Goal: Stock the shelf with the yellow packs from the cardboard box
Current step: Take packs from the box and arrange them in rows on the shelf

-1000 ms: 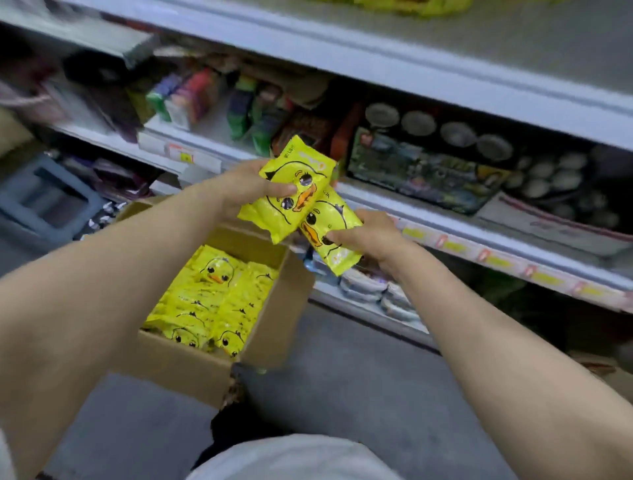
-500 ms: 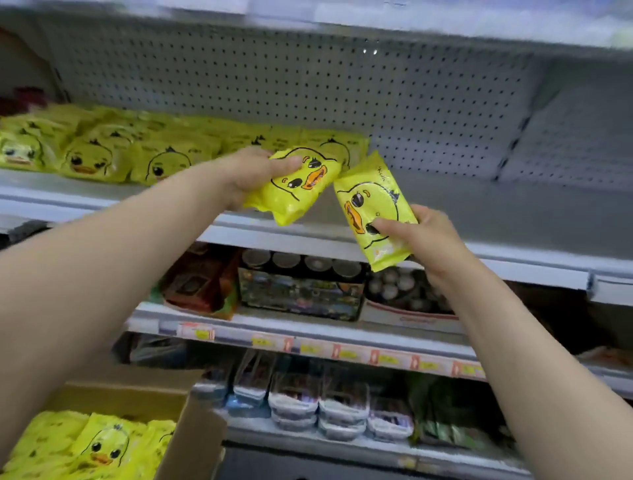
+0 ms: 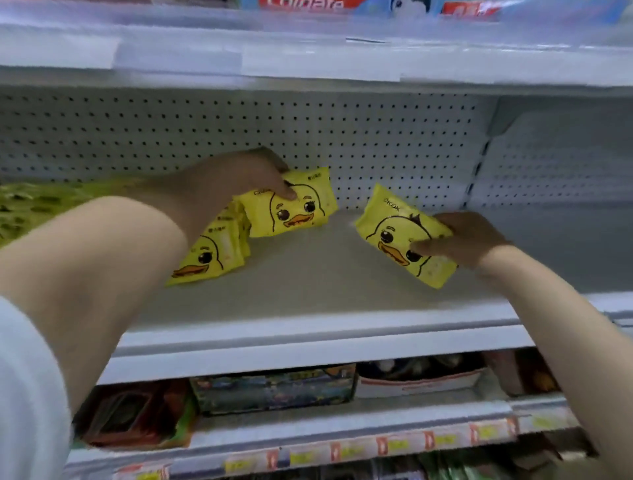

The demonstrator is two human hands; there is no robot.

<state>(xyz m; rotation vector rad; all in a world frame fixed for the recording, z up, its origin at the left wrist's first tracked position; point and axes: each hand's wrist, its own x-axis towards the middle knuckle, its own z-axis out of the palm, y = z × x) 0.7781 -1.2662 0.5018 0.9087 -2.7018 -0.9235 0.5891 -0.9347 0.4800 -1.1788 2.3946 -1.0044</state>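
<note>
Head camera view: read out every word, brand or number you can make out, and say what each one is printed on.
"CKOK": top corner of the right pack, gripped by the right hand.
"Colgate", its upper part cut off by the frame: red box at the top edge.
Left pack, held by the left hand: small print, too blurred to read.
Price tags lower down: too blurred to read.
</note>
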